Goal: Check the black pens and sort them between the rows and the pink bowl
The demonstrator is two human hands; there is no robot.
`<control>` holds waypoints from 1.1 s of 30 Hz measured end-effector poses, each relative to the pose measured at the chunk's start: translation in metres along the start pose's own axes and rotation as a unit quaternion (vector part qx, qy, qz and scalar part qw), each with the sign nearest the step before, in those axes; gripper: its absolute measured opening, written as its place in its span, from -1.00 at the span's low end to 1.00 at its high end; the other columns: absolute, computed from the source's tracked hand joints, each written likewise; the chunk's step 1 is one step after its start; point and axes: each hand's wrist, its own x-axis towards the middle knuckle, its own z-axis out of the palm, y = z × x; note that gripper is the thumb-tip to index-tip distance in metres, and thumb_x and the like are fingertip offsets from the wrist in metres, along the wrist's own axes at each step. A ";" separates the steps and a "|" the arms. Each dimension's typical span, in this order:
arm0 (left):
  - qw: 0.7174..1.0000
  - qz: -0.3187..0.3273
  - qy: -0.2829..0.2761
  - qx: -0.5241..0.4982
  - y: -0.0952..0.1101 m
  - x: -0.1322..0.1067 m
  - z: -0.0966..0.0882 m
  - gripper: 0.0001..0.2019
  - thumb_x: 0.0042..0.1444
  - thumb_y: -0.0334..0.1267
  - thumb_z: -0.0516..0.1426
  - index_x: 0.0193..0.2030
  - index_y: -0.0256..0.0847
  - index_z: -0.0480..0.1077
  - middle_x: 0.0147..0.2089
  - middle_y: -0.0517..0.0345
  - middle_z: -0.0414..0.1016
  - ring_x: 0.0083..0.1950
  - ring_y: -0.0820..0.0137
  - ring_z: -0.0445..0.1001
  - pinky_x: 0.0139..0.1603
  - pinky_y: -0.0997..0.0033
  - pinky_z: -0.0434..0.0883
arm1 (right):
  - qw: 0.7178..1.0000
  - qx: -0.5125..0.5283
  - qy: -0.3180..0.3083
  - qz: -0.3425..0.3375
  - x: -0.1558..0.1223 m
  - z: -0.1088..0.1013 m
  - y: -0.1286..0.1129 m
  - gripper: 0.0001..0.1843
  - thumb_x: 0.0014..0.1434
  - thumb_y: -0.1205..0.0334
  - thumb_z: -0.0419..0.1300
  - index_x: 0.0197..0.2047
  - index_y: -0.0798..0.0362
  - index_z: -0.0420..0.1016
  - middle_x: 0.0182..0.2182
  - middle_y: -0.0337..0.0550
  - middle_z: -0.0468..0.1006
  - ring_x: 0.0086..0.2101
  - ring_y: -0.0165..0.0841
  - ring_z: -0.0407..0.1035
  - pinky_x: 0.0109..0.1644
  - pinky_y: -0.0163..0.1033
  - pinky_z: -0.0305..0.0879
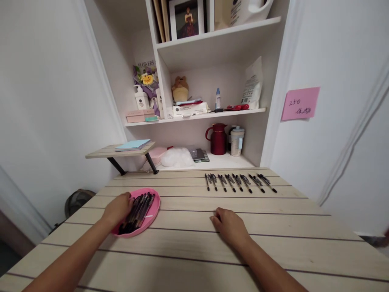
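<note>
A pink oval tray [153, 212] lies on the wooden table [194, 247] at the left, with several dark pens [140, 211] heaped in it. My left hand [118, 209] rests on the tray's left side, fingers curled down onto the pens; what it grips, if anything, is hidden. My right hand [230, 227] lies on the bare tabletop near the middle, fingers bent under, holding nothing that shows. Further back, several pens [240, 182] are laid side by side in a row.
Behind the table stands a white shelf unit with a red jug [218, 139], a speckled cup [236, 141], a plush toy [180, 89] and bottles. A small raised stand [121, 152] carries a blue notebook. A pink note [300, 103] sticks on the right wall.
</note>
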 end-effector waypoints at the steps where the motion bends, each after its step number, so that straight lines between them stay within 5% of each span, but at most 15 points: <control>1: 1.000 0.001 -0.022 -0.012 0.004 -0.001 0.003 -0.69 0.12 -0.22 -0.12 -0.25 -0.29 0.39 -0.22 -0.17 0.48 -0.19 0.20 0.45 -0.28 0.32 0.28 | 1.000 0.001 0.000 0.001 0.000 0.000 0.000 -0.74 0.15 0.12 0.00 -0.41 0.03 0.43 -0.40 -0.13 0.55 -0.34 -0.32 0.39 -0.41 -0.29 -0.01; 8: 0.997 -0.029 -0.065 -0.038 0.005 0.002 0.013 -0.82 -0.04 -0.22 0.05 -0.46 -0.28 0.39 -0.36 -0.18 0.51 -0.30 0.15 0.48 -0.35 0.30 0.29 | 1.000 0.007 0.000 0.001 -0.001 -0.002 0.000 -0.74 0.14 0.12 0.00 -0.43 0.03 0.42 -0.43 -0.15 0.54 -0.36 -0.34 0.38 -0.42 -0.30 -0.03; 13: 0.994 -0.037 -0.014 -0.105 0.013 -0.008 -0.004 -0.86 -0.03 -0.25 0.05 -0.47 -0.26 0.35 -0.38 -0.16 0.48 -0.28 0.12 0.46 -0.33 0.25 0.28 | 1.000 0.015 -0.005 -0.002 0.001 0.002 0.006 -0.74 0.12 0.10 0.01 -0.48 0.03 0.40 -0.47 -0.14 0.52 -0.41 -0.33 0.36 -0.44 -0.30 -0.03; 15: 0.975 -0.013 0.012 -0.223 0.029 -0.021 -0.009 -0.87 0.00 -0.24 0.02 -0.39 -0.24 0.32 -0.39 -0.05 0.46 -0.32 0.24 0.46 -0.37 0.34 0.29 | 0.999 0.040 -0.003 -0.003 0.002 0.005 0.009 -0.70 0.11 0.06 0.01 -0.53 0.03 0.37 -0.53 -0.15 0.50 -0.45 -0.33 0.34 -0.46 -0.30 -0.02; 17: 0.955 -0.002 -0.020 -0.295 0.054 -0.038 -0.010 -0.83 0.05 -0.17 -0.03 -0.34 -0.20 0.29 -0.53 0.16 0.40 -0.52 0.43 0.39 -0.51 0.47 0.26 | 0.994 0.112 0.004 -0.012 0.004 0.006 0.007 -0.65 0.10 0.00 -0.01 -0.56 0.03 0.34 -0.59 -0.18 0.46 -0.50 -0.35 0.30 -0.47 -0.30 0.01; 18: 0.903 0.007 -0.087 -0.421 0.069 -0.047 -0.009 -0.82 0.05 -0.15 -0.03 -0.31 -0.20 0.26 -0.59 0.23 0.34 -0.59 0.47 0.34 -0.57 0.51 0.22 | 0.985 0.169 0.006 -0.017 0.004 0.005 0.003 -0.62 0.10 -0.04 -0.03 -0.57 0.04 0.33 -0.62 -0.19 0.44 -0.53 -0.36 0.28 -0.47 -0.31 0.04; 20: 0.775 0.025 -0.179 -0.605 0.102 -0.063 -0.003 -0.83 -0.03 -0.18 0.05 -0.31 -0.19 0.20 -0.64 0.34 0.26 -0.64 0.55 0.26 -0.61 0.58 0.18 | 0.952 0.305 0.003 -0.019 0.004 0.001 -0.011 -0.55 0.10 -0.12 -0.06 -0.51 0.06 0.36 -0.61 -0.19 0.43 -0.54 -0.37 0.27 -0.46 -0.30 0.12; 22: 0.697 0.024 -0.199 -0.688 0.136 -0.076 0.005 -0.81 -0.11 -0.22 0.11 -0.36 -0.20 0.18 -0.66 0.38 0.22 -0.66 0.59 0.23 -0.64 0.63 0.12 | 0.898 0.439 -0.017 -0.007 0.004 -0.004 -0.031 -0.51 0.07 -0.18 -0.05 -0.38 0.09 0.40 -0.51 -0.14 0.48 -0.47 -0.35 0.33 -0.41 -0.30 0.20; 24: 0.665 0.025 -0.212 -0.715 0.167 -0.084 0.016 -0.82 -0.13 -0.25 0.13 -0.40 -0.21 0.18 -0.67 0.38 0.23 -0.68 0.61 0.20 -0.67 0.64 0.09 | 0.832 0.554 -0.034 0.014 0.005 -0.006 -0.051 -0.52 0.03 -0.18 0.02 -0.28 0.09 0.38 -0.42 -0.12 0.50 -0.40 -0.34 0.36 -0.37 -0.30 0.26; 28: 0.637 0.000 -0.225 -0.737 0.213 -0.092 0.042 -0.91 -0.11 -0.32 0.06 -0.48 -0.20 0.16 -0.69 0.38 0.20 -0.75 0.63 0.10 -0.74 0.62 -0.03 | 0.715 0.689 0.003 0.121 0.011 0.007 -0.067 -0.63 -0.03 -0.12 0.12 -0.41 0.03 0.24 -0.61 -0.32 0.37 -0.67 -0.48 0.22 -0.67 -0.38 0.11; 33: 0.599 0.011 -0.246 -0.762 0.229 -0.094 0.064 -0.91 -0.10 -0.29 0.07 -0.50 -0.24 0.21 -0.63 0.34 0.26 -0.77 0.68 0.03 -0.75 0.58 -0.11 | 0.665 0.728 0.000 0.167 0.014 0.025 -0.051 -0.65 -0.04 -0.07 0.15 -0.48 0.01 0.15 -0.68 -0.41 0.26 -0.78 -0.55 0.07 -0.82 -0.46 -0.11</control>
